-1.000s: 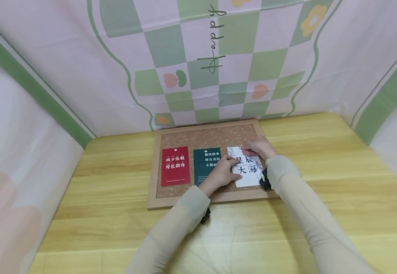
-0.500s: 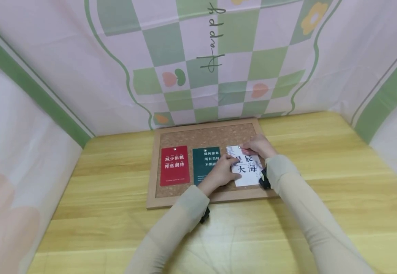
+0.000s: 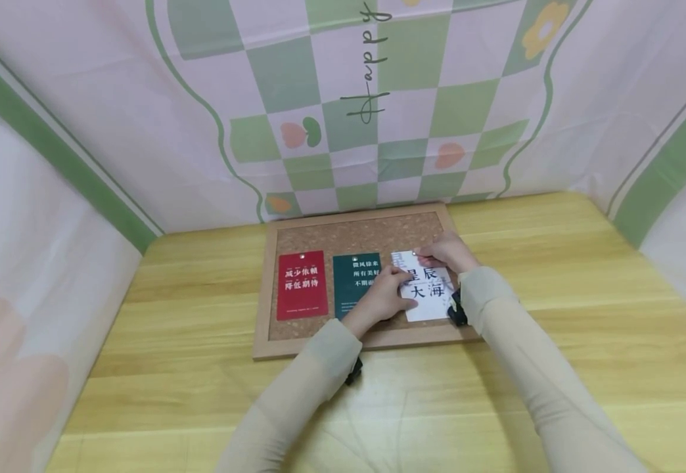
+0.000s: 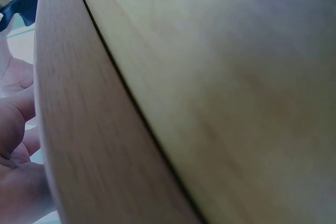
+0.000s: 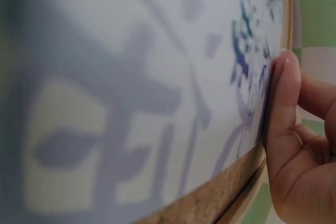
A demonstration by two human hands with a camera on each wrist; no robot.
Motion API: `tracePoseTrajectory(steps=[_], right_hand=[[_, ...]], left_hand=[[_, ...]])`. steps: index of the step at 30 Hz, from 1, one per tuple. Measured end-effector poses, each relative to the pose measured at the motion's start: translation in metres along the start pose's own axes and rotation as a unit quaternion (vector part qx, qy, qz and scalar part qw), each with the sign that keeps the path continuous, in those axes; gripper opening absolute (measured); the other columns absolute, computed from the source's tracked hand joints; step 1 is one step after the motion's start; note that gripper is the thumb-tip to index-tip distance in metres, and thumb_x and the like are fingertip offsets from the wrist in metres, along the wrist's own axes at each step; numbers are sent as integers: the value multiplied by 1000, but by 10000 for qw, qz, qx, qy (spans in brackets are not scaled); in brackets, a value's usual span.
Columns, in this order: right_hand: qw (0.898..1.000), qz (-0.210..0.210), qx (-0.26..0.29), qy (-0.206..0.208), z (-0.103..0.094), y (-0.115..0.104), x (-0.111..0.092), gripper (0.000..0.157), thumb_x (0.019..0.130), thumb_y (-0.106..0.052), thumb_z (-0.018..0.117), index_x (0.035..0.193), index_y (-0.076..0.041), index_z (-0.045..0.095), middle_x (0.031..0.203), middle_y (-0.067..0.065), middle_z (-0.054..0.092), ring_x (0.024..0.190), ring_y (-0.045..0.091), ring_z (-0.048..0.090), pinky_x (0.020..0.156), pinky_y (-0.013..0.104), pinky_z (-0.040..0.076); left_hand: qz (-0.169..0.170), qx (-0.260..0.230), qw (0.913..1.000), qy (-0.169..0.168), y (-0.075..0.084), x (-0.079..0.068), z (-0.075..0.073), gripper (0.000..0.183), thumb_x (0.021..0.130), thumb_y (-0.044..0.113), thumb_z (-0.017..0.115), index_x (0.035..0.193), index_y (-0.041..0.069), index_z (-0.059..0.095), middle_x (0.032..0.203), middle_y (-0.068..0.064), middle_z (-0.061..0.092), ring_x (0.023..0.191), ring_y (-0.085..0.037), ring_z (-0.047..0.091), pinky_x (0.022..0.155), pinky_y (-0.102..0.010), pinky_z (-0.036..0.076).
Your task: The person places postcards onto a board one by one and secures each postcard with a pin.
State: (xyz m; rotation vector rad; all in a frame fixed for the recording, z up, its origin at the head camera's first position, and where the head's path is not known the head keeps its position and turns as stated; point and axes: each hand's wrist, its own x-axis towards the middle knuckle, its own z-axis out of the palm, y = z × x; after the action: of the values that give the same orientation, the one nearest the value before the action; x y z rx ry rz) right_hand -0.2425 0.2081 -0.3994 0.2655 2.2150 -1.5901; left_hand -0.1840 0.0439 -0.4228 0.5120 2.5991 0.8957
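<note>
A white card (image 3: 428, 305) with dark Chinese characters lies on a wood-framed cork board (image 3: 363, 233). My left hand (image 3: 381, 295) holds it down, thumb and fingers spread on its left side. At the card's top edge my right hand (image 3: 446, 251) has its fingertips on a small silvery thumbtack (image 3: 414, 253), pinching it. The right wrist view shows the right fingers (image 5: 283, 93) bent close against the card's face. Left of the hands are a dark green card (image 3: 349, 299) and a red card (image 3: 301, 295), each with a tack at its top. My left hand partly covers the green card.
The board lies on a yellow wood-grain table (image 3: 201, 394), its far edge near a checked cloth backdrop (image 3: 402, 118). More cloth (image 3: 29, 197) hangs along the left and right sides. The board's wooden frame (image 4: 100, 108) fills much of the left wrist view.
Both hands keep their places on the white card and at the tack. The head view shifts very slightly; the cards stay put.
</note>
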Motion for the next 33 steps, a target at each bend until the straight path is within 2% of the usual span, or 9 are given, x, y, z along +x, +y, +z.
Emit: tracePoseTrajectory(steps=[19, 24, 29, 33], right_hand=[[9987, 60, -481, 146, 2, 0, 3, 13, 95, -6, 53, 95, 5, 59, 59, -8, 59, 54, -2, 58, 59, 12, 52], [9982, 40, -569, 185, 4, -2, 5, 12, 95, -5, 52, 90, 3, 58, 59, -8, 58, 53, -1, 57, 58, 12, 51], [9944, -69, -1006, 319, 6, -5, 6, 13, 92, -4, 54, 80, 0, 59, 56, -7, 56, 51, 0, 55, 54, 14, 49], [9945, -2, -1005, 308, 8, -6, 7, 10, 92, -4, 55, 84, 1, 58, 57, -7, 56, 51, 1, 55, 54, 14, 49]], left_hand=[[23, 34, 10000, -40, 0, 0, -1, 56, 89, 23, 68, 140, 12, 49, 143, -9, 42, 130, -21, 45, 109, -32, 40], [46, 80, 10000, -36, -2, 0, -2, 56, 89, 23, 68, 140, 12, 49, 143, -9, 42, 130, -21, 45, 108, -32, 40], [105, 137, 9999, 4, -1, 0, -2, 56, 89, 23, 68, 140, 11, 49, 142, -10, 42, 130, -21, 45, 108, -31, 40], [77, 128, 9999, -32, 0, 0, -2, 56, 89, 23, 68, 140, 11, 49, 143, -9, 42, 130, -20, 44, 108, -31, 40]])
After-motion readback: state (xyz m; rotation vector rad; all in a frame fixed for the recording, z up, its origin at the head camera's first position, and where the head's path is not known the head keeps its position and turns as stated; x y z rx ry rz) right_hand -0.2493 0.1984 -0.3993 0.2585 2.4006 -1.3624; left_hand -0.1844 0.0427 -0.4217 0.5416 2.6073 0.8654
